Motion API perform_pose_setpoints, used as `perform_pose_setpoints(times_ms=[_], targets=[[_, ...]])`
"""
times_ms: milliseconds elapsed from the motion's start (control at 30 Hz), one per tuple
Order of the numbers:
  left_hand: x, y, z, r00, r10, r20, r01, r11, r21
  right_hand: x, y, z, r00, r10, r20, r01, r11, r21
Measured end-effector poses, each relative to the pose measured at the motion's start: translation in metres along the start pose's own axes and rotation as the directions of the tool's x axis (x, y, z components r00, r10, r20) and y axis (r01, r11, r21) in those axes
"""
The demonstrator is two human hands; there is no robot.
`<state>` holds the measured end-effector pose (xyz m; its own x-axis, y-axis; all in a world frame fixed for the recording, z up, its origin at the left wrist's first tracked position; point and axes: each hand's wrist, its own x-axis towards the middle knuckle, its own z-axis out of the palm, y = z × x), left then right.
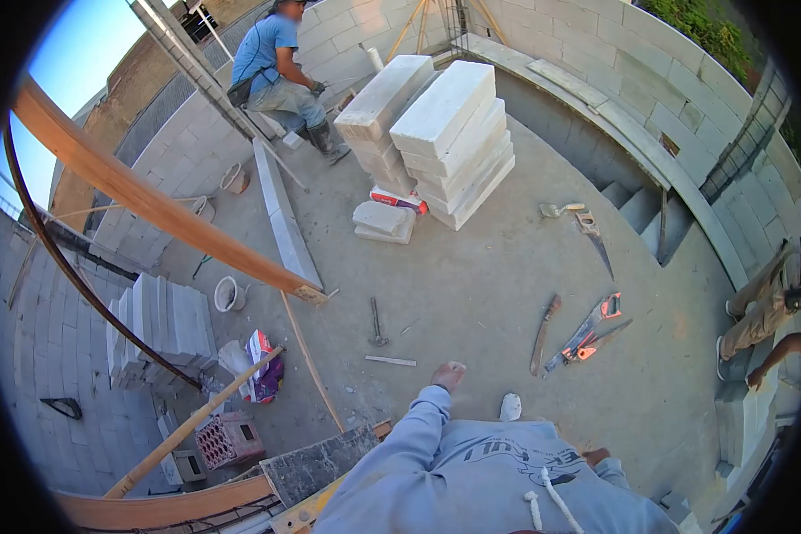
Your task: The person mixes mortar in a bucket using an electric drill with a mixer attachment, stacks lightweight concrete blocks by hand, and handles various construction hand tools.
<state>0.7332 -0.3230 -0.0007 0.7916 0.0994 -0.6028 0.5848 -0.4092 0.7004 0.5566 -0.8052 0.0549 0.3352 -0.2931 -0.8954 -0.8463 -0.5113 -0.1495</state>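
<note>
My left hand (pixel 449 376) hangs in front of my body at the end of a light blue-grey sleeve, its fingers curled; I cannot make out anything in it. Near it on the concrete floor lie a thin pale strip (pixel 391 361) and a hammer (pixel 376 322). My right hand (pixel 596 456) shows only in small part beside my sweatshirt, its fingers hidden. Ahead of my right side lie a sheathed tool (pixel 545 335) and orange-handled saws (pixel 587 334). Farther off are another handsaw (pixel 594 240) and a trowel (pixel 556 210).
White blocks (pixel 445 116) stand stacked ahead, and more blocks (pixel 165 325) at left. A person (pixel 271 67) sits by the back wall; another (pixel 770 303) is at the right edge. A stair opening (pixel 654 214) lies at right. A wooden beam (pixel 169 200) crosses the left.
</note>
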Motion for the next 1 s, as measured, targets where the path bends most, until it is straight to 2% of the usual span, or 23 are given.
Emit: perform_pose_setpoints(times_ms=[67, 100, 133, 167, 200, 267, 300, 333, 433, 467, 500, 533, 567, 600, 633, 667, 700, 733, 767, 800, 833, 933, 1000], targets=[[0.038, -0.069, -0.030, 0.994, -0.059, -0.088, 0.029, 0.951, -0.306, 0.060, -0.077, -0.061, 0.994, -0.071, -0.081, 0.075, 0.996, 0.042], [0.038, -0.084, -0.049, 0.985, -0.050, -0.167, -0.020, 0.919, -0.394, 0.143, -0.091, -0.086, 0.947, -0.189, -0.259, 0.226, 0.966, 0.123], [0.041, -0.094, -0.064, 0.968, -0.043, -0.247, -0.080, 0.880, -0.468, 0.127, -0.162, -0.118, 0.946, -0.214, -0.243, 0.297, 0.872, 0.389], [0.043, -0.098, -0.069, 0.968, -0.102, -0.228, -0.026, 0.868, -0.496, 0.179, -0.193, -0.149, 0.774, -0.558, -0.299, 0.579, 0.815, -0.022], [0.045, -0.107, -0.074, 0.966, -0.157, -0.207, 0.027, 0.853, -0.521, 0.149, -0.263, -0.162, 0.802, -0.377, -0.463, 0.515, 0.829, 0.218], [0.051, -0.129, -0.095, 0.952, -0.261, -0.158, 0.134, 0.822, -0.554, 0.117, -0.365, -0.174, 0.636, -0.534, -0.557, 0.668, 0.742, 0.052], [0.067, -0.143, -0.096, 0.993, 0.021, -0.114, -0.005, 0.990, 0.140, 0.111, -0.400, -0.159, 0.657, -0.524, -0.542, 0.673, 0.732, 0.108], [0.086, -0.153, -0.096, 0.975, 0.198, 0.105, -0.210, 0.648, 0.732, 0.104, -0.432, -0.147, 0.676, -0.519, -0.523, 0.673, 0.724, 0.151], [0.115, -0.124, -0.132, 0.980, -0.165, -0.111, 0.198, 0.862, 0.467, 0.099, -0.509, -0.091, 0.767, -0.524, -0.371, 0.633, 0.713, 0.302], [0.104, -0.061, -0.176, 0.994, -0.112, 0.009, 0.086, 0.809, 0.581, 0.113, -0.524, -0.060, 0.834, -0.462, -0.302, 0.543, 0.783, 0.303], [0.129, -0.080, -0.191, 0.990, -0.129, -0.052, 0.134, 0.987, 0.090, 0.146, -0.532, -0.024, 0.917, -0.360, -0.172, 0.395, 0.878, 0.271], [0.159, -0.101, -0.212, 0.979, -0.178, -0.097, 0.124, 0.902, -0.413, 0.081, -0.570, 0.008, 0.961, -0.276, 0.002, 0.272, 0.950, 0.154], [0.187, -0.117, -0.242, 0.964, -0.187, -0.188, 0.078, 0.878, -0.472, 0.074, -0.585, 0.035, 0.947, -0.278, 0.159, 0.294, 0.952, -0.085], [0.213, -0.130, -0.273, 0.941, -0.193, -0.278, 0.022, 0.854, -0.520, 0.069, -0.604, 0.056, 0.756, -0.534, 0.377, 0.653, 0.587, -0.478], [0.207, -0.088, -0.311, 0.908, -0.299, -0.294, 0.041, 0.761, -0.647, 0.067, -0.624, 0.071, 0.490, -0.560, 0.668, 0.792, -0.033, -0.610], [0.183, -0.010, -0.362, 0.863, -0.400, -0.307, 0.031, 0.650, -0.759, 0.084, -0.643, 0.088, 0.492, -0.613, 0.618, 0.816, 0.077, -0.574], [0.200, -0.025, -0.386, 0.873, -0.338, -0.351, -0.083, 0.607, -0.791, 0.127, -0.655, 0.111, 0.502, -0.658, 0.561, 0.830, 0.183, -0.527], [0.212, -0.029, -0.413, 0.878, -0.274, -0.392, -0.192, 0.549, -0.813, 0.124, -0.686, 0.117, 0.613, -0.619, 0.490, 0.774, 0.346, -0.531], [0.222, -0.032, -0.433, 0.858, -0.332, -0.391, -0.170, 0.535, -0.828, 0.122, -0.717, 0.123, 0.713, -0.569, 0.410, 0.696, 0.499, -0.517], [0.219, -0.012, -0.457, 0.837, -0.390, -0.384, -0.144, 0.520, -0.842, 0.078, -0.776, 0.122, 0.865, -0.394, 0.311, 0.502, 0.677, -0.538], [0.217, -0.004, -0.471, 0.812, -0.452, -0.369, -0.111, 0.501, -0.858, 0.093, -0.813, 0.123, 0.848, -0.425, 0.317, 0.528, 0.621, -0.580], [0.233, -0.041, -0.481, 0.786, -0.443, -0.432, -0.213, 0.461, -0.861, 0.086, -0.915, 0.124, 0.787, -0.504, 0.355, 0.585, 0.428, -0.689], [0.233, -0.032, -0.490, 0.704, -0.623, -0.342, -0.059, 0.430, -0.901, 0.057, -0.983, 0.143, 0.743, -0.508, 0.436, 0.628, 0.303, -0.717]])
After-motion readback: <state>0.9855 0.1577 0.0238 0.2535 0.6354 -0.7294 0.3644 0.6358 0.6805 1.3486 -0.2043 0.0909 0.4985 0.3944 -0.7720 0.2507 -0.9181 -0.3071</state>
